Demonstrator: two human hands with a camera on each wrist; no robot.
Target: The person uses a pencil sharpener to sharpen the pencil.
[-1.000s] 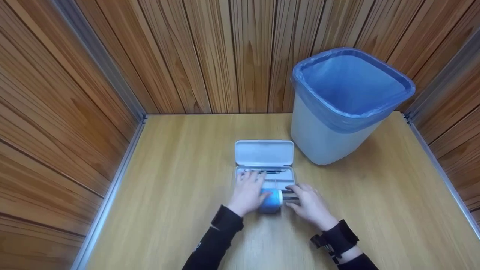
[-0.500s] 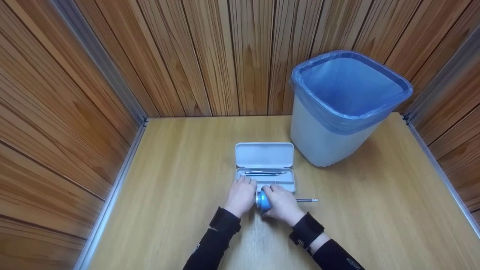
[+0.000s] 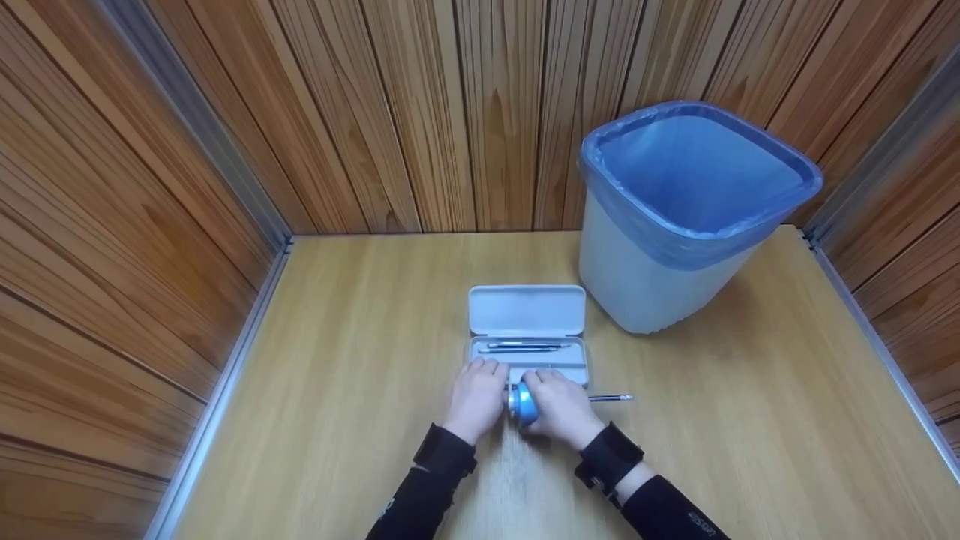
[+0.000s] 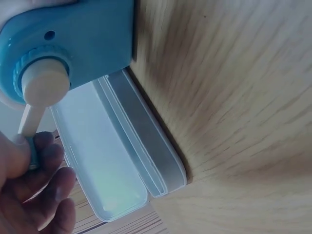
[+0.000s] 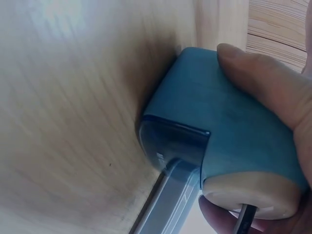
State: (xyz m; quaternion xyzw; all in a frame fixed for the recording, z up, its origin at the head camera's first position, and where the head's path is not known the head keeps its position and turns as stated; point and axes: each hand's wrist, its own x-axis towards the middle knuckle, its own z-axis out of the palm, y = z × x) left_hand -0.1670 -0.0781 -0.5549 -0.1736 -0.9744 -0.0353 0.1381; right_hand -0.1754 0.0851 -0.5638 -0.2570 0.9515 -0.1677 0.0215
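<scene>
A blue crank pencil sharpener stands on the table in front of the open pencil case. My right hand grips its body, thumb on one side, as the right wrist view shows. A dark pencil sticks out of the sharpener's pale round front, to the right of that hand. On the opposite side, my left hand pinches the knob at the end of the pale crank arm. Inside the case's back compartment lie pencils; my hands partly cover its front edge.
A pale bin lined with a blue bag stands at the back right, close to the case. Wood-plank walls rise at the back and on both sides of the table.
My right hand has moved left from the pencil onto the sharpener's body. My left hand has gone from the sharpener's body to the crank knob. The last half second shows little movement.
</scene>
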